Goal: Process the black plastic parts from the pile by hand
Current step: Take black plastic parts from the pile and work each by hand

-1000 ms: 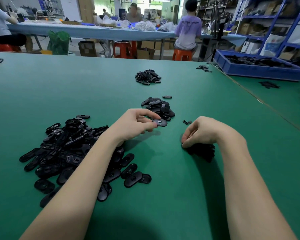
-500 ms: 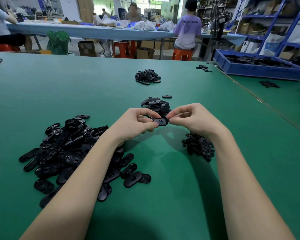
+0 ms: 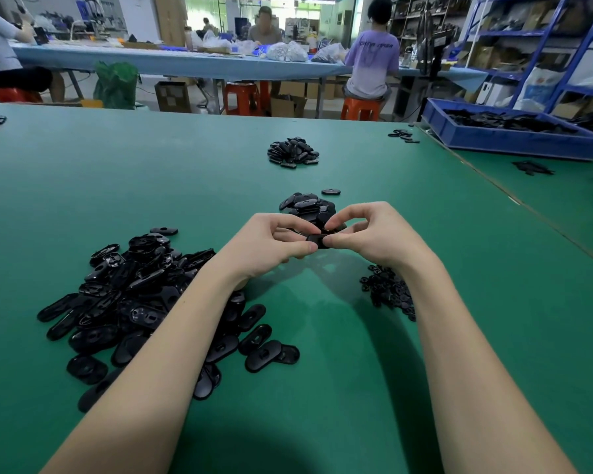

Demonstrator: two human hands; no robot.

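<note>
Bare green mat (image 3: 322,336) lies open between the big pile (image 3: 134,302) and small scraps (image 3: 389,290)

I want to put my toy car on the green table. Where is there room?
Bare green table lies left of the far pile, and again near you between the two forearms. It is crowded at the big pile, the small pile behind the hands, and the tiny bits under the right wrist.
</note>
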